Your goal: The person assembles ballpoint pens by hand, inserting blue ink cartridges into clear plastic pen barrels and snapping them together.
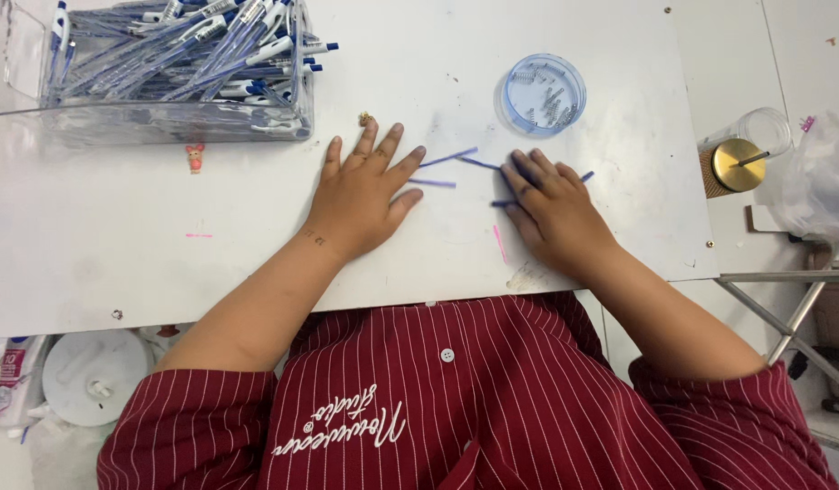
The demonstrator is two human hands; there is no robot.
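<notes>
Beyond the fingertips of the left hand [360, 195], a clear plastic bin [20, 100] is packed with blue-and-white pens [192, 41] lying in a loose heap, a few tips poking over its right wall. Just past the fingertips of the right hand [551, 204] sits a shallow round blue dish [544, 93] holding small metal springs [551, 104].

The left hand lies palm down and flat on the white table [210, 236], fingers spread, thumb out to the side, gripping nothing. A thin blue refill [432, 182] lies just off its thumb and index finger. The right hand is also palm down, fingers close together and pressed on several more thin blue refills [478, 162] that stick out from under its fingertips on both sides.
</notes>
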